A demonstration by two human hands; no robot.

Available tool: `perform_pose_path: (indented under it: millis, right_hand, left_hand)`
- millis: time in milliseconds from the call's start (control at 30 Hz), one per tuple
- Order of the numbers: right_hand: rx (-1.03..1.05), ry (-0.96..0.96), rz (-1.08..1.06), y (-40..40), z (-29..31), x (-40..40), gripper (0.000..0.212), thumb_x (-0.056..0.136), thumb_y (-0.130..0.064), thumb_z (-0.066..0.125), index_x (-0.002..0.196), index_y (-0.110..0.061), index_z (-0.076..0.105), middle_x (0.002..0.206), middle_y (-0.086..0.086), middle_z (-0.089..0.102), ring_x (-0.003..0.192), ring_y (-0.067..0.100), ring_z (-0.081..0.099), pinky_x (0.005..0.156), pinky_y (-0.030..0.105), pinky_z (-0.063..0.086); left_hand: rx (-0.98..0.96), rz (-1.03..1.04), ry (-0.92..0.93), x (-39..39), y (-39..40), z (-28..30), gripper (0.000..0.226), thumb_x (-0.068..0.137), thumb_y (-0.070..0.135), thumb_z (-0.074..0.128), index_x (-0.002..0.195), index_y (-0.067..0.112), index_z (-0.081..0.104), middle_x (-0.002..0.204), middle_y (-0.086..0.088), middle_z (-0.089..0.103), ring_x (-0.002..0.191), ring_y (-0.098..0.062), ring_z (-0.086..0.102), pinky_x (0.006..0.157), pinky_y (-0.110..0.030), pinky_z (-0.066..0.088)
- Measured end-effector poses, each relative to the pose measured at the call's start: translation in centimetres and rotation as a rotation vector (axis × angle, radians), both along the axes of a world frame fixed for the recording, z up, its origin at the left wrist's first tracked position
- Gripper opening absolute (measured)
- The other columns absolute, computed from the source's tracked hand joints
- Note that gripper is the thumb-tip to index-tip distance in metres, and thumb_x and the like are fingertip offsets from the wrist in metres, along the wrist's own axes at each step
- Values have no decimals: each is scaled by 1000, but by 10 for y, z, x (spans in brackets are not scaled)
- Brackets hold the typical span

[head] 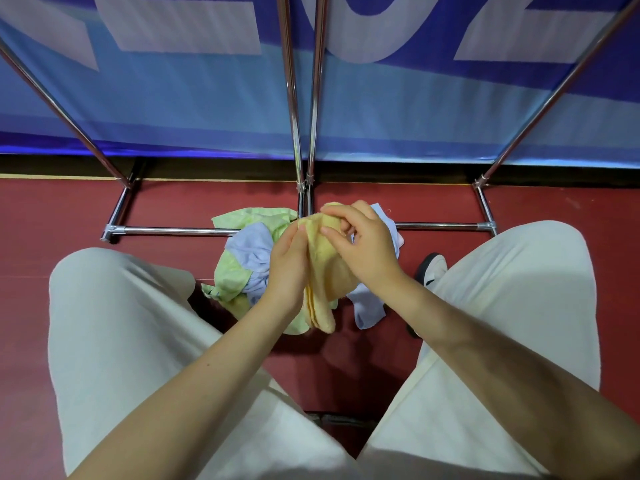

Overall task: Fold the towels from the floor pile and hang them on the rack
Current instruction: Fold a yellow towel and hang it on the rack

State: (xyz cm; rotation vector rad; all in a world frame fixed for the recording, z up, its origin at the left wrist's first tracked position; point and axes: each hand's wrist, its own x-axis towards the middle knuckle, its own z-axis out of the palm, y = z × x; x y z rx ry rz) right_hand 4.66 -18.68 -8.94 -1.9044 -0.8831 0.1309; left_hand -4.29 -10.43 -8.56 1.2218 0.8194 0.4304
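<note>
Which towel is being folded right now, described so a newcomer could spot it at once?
Start at the chrome rack standing on the red floor before the blue banner; a towel pile lies at its base. Held above that pile, between the left hand and right hand, is the yellow towel. It is the only yellow one and the only one lifted; its neighbours are green and pale blue.

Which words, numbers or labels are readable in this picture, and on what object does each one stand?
Blue banner behind the rack: large pale characters, cut off by the top edge, so none can be read with certainty.
Towels, trousers, shoe: no text visible.
</note>
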Motion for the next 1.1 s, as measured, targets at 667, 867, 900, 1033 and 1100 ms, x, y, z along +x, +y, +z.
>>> perform_pose_path:
  millis: [667,867,900,1033,1100]
  right_hand:
    - [44,120,-41,-10,-6,-2,9,84,-17,70,79,-11,66,75,-16,58,82,9,56,80,25,44]
    - [70,203,-16,-9,0,-6,5,85,-15,70,81,-17,68,76,-12,62,75,2,58,71,13,41]
    - [67,204,-2,-9,2,-7,4,85,-14,70,82,-15,68,74,-13,62,69,-1,57,66,10,40]
    - [11,129,82,-11,7,-6,8,83,-13,72,81,-8,66,72,-12,58,57,-6,52,58,6,35]
    - [-9,115,103,-12,7,-2,12,81,-22,72,78,-16,62,70,-14,57,64,-2,53,66,11,38]
  left_hand:
    - [-145,-99,3,-5,-10,7,38,89,36,47,107,14,71,112,-11,71,114,-25,63,108,-49,42]
    - [96,-158,-29,-13,-7,8,24,100,22,50,110,12,69,106,-2,72,100,-6,64,88,-23,48]
    - [112,-138,-24,-13,-6,7,23,100,20,49,108,13,70,104,-1,72,98,-5,64,87,-23,48]
    - [215,-101,-11,-12,2,5,24,101,14,46,104,10,69,98,0,70,94,-9,63,89,-27,48]
    - [258,-105,-14,-11,6,6,24,101,12,45,100,13,69,87,8,69,84,-1,61,80,-17,47]
